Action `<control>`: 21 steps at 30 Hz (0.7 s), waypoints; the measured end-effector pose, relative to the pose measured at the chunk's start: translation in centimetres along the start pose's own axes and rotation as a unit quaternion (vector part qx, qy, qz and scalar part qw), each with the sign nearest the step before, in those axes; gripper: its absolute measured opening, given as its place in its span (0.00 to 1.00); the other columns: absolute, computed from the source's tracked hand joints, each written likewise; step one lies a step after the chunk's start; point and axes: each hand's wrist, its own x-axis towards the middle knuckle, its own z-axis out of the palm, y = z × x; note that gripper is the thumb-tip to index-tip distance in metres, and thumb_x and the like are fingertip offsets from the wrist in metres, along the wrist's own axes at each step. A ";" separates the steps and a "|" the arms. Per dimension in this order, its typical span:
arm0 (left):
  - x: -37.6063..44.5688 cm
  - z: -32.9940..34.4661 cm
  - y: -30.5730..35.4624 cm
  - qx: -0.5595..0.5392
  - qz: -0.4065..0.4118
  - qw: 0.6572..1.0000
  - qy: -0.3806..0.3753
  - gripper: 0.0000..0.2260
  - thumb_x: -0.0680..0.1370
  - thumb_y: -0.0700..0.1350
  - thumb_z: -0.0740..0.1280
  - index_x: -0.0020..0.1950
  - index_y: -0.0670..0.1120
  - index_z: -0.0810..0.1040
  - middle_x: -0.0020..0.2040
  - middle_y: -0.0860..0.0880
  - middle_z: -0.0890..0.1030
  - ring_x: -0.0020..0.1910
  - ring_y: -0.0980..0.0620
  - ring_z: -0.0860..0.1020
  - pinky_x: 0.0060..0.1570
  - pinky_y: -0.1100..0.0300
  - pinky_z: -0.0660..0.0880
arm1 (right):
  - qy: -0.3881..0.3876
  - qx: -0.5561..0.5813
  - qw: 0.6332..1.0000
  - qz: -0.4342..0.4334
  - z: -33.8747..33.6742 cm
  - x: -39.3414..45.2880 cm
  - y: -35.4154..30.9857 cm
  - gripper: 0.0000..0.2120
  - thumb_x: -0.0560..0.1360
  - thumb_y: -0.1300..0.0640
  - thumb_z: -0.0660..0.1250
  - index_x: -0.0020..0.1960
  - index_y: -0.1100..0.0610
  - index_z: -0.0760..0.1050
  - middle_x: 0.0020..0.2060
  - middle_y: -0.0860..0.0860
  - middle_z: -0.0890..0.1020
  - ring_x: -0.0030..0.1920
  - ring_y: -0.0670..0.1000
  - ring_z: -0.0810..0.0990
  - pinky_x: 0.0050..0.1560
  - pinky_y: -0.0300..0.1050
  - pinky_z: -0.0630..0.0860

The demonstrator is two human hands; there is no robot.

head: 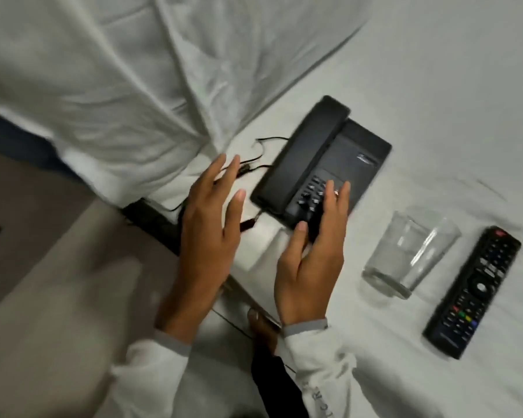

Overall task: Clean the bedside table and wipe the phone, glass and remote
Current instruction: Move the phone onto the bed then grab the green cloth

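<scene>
White sheet, phone, glass, remote

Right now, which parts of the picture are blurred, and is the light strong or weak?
Head view: light is dim and flat, no glare; motion blur smears the left hand and the floor; the phone and the remote have soft edges; the glass is faint against the white sheet.

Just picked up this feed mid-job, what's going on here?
A person has the phone, glass and remote lying on a white bed sheet. The right hand is open with fingertips over the phone's keypad; the left hand hovers open near the phone's cords. No cloth is visible.
</scene>
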 end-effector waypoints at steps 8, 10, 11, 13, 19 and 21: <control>-19.7 -13.8 -5.1 0.221 -0.199 0.936 0.189 0.22 0.84 0.50 0.60 0.76 0.44 0.68 0.77 0.40 0.69 0.76 0.42 0.68 0.74 0.45 0.67 | -0.317 -0.086 0.907 -0.263 3.5 -12.5 -4.5 0.35 0.79 0.44 0.64 0.80 0.60 0.61 0.81 0.65 0.56 0.82 0.62 0.55 0.78 0.67 0.56; -27.9 -18.4 -4.5 0.278 -0.278 0.884 0.254 0.23 0.84 0.52 0.60 0.76 0.44 0.69 0.77 0.39 0.69 0.76 0.40 0.69 0.73 0.44 0.68 | -0.392 -0.069 0.858 -0.324 3.8 -18.5 -6.1 0.37 0.79 0.41 0.62 0.81 0.58 0.58 0.81 0.64 0.54 0.82 0.62 0.51 0.80 0.67 0.52; -29.8 -19.3 -4.0 0.287 -0.291 0.870 0.276 0.23 0.83 0.53 0.60 0.76 0.44 0.69 0.77 0.39 0.69 0.76 0.40 0.69 0.72 0.44 0.68 | -0.413 -0.073 0.844 -0.336 3.5 -19.3 -6.4 0.37 0.79 0.39 0.61 0.81 0.56 0.57 0.82 0.63 0.53 0.83 0.62 0.50 0.80 0.67 0.51; -38.5 -22.1 -1.8 0.311 -0.365 0.815 0.327 0.24 0.83 0.54 0.59 0.77 0.44 0.68 0.77 0.40 0.68 0.76 0.41 0.68 0.72 0.44 0.68 | -0.492 -0.045 0.779 -0.386 2.3 -26.0 -7.4 0.38 0.78 0.36 0.58 0.82 0.52 0.54 0.83 0.60 0.50 0.83 0.60 0.47 0.79 0.70 0.49; -61.0 -23.3 6.1 0.395 -0.523 0.637 0.406 0.26 0.83 0.54 0.62 0.78 0.46 0.66 0.77 0.39 0.68 0.76 0.40 0.68 0.72 0.43 0.69 | -0.685 0.012 0.582 -0.438 -5.9 -43.9 -9.1 0.38 0.77 0.34 0.56 0.82 0.48 0.53 0.84 0.54 0.49 0.84 0.54 0.46 0.80 0.67 0.51; -66.1 -22.8 7.8 0.391 -0.584 0.583 0.409 0.28 0.81 0.55 0.63 0.79 0.47 0.64 0.78 0.39 0.67 0.76 0.39 0.68 0.71 0.40 0.69 | -0.734 0.040 0.521 -0.434 -8.4 -48.4 -9.2 0.37 0.77 0.34 0.56 0.82 0.46 0.54 0.84 0.52 0.50 0.83 0.51 0.47 0.81 0.62 0.54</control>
